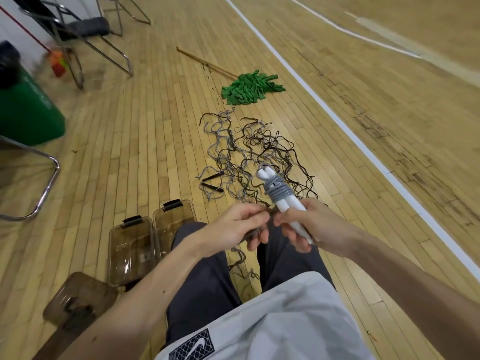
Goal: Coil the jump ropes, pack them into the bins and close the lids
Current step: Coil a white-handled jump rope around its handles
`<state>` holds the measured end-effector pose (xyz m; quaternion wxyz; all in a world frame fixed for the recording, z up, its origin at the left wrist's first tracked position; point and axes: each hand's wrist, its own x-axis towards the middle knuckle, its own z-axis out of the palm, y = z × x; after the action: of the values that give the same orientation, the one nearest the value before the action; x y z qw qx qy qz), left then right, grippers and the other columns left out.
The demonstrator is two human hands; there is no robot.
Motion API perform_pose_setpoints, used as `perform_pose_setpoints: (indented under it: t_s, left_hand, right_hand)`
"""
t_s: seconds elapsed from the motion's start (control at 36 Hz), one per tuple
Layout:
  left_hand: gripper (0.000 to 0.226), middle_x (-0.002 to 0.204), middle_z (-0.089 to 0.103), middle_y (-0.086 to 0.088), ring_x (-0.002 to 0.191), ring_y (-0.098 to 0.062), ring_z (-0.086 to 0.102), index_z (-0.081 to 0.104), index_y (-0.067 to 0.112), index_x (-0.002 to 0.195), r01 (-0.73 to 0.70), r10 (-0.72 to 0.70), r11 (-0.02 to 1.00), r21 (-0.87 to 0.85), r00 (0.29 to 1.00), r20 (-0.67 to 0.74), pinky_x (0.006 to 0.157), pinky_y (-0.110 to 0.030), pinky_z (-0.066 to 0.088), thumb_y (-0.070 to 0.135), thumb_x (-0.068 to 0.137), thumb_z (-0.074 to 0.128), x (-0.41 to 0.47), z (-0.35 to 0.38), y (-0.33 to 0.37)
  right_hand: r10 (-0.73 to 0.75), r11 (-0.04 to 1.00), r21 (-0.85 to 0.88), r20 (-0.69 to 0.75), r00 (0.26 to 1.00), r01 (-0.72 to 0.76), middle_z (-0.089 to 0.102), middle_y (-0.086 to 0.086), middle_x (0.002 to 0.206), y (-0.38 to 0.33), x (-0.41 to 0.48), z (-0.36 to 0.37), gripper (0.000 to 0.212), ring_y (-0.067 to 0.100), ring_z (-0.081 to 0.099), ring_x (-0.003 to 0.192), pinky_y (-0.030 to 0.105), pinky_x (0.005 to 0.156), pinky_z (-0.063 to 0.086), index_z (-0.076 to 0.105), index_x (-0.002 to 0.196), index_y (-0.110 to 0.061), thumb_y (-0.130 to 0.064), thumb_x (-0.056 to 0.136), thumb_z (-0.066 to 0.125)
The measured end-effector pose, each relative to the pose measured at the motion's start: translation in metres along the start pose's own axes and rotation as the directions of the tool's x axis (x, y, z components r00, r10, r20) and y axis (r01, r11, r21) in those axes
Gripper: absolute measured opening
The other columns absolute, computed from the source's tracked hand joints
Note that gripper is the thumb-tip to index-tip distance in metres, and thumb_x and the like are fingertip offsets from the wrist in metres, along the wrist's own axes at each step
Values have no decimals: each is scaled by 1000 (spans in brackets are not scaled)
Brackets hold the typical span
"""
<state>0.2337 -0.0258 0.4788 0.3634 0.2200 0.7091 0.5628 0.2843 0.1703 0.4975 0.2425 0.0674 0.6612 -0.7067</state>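
Two bins (131, 253) are set on the floor (130, 152) at the left. A dark strand (253, 233) is pinched in the left hand (233, 226); if tugged, the tangled ropes (249, 157) beyond may be knotted tighter. The grey-wound white handles (285, 207) are gripped in the right hand (304, 224), where the coil (279, 189) may be loosened.

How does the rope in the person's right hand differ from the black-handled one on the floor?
The white-handled rope is wound tight round its paired handles and gripped by the right hand; the black-handled rope lies loose and tangled, handles apart, on the floor. Both are jump ropes.
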Motion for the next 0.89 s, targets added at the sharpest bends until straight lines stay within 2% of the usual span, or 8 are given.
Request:
perform_pose_setpoints:
  t_s: [0.08,0.28,0.36,0.5,0.56,0.69,0.81,0.89]
  left_hand:
    - [23,69,62,-1,52,-14,51,61,-1,111,22,-19,994,103,999,-32,53,-26,44,17,106,48,1,3,-1]
    - [15,69,62,5,53,-14,54,63,30,94,76,-60,952,298,996,-61,59,-37,49,26,104,53,1,6,-2]
    - [13,73,64,3,52,-9,54,63,22,97,96,-60,889,447,994,-94,59,-34,51,29,103,54,-1,9,-4]
    - [21,80,61,-1,72,-19,54,59,15,95,62,40,636,769,993,-114,62,-37,38,33,103,51,-7,16,0]
    - [21,86,57,0,83,-26,57,58,15,103,55,52,502,863,994,-94,65,-37,39,33,105,48,-8,18,6]
    - [25,106,61,0,98,-23,60,58,17,113,-17,78,254,967,997,-2,73,-35,46,35,107,41,-11,13,26]
    - [30,111,61,0,103,-21,59,62,16,115,-116,76,169,979,992,104,80,-33,47,38,104,46,-10,7,46]
    - [27,105,62,-1,98,-21,59,65,16,111,-166,68,168,972,985,156,79,-34,48,38,102,51,-8,2,57]
  right_hand:
    - [16,999,-35,-23,1000,-17,51,11,55,5,4,-6,18,19,39,40,24,44,33,55,75,-1,-3,92,61]
    - [9,993,-121,-49,999,-15,56,12,61,16,7,-16,19,19,46,46,27,45,39,58,81,2,-9,95,64]
    - [4,990,-137,-66,998,-13,60,12,65,20,10,-19,18,19,49,48,28,47,41,60,84,-1,-13,95,67]
    - [22,980,-196,-90,996,-40,64,11,67,25,13,-16,17,19,53,49,26,45,44,61,85,-4,-15,97,66]
    - [46,973,-223,-66,997,-60,64,11,68,24,12,-15,17,19,53,50,27,45,44,61,86,-3,-15,98,65]
    - [114,958,-265,-2,993,-110,63,9,66,20,9,-13,17,17,52,47,26,44,43,59,86,-4,-14,98,65]
    - [166,945,-295,60,984,-142,60,10,66,19,7,-9,17,17,50,46,26,45,44,59,86,-5,-16,98,65]
    - [192,933,-325,98,977,-151,60,9,67,17,6,-6,17,17,51,47,26,46,45,58,87,-7,-19,98,65]
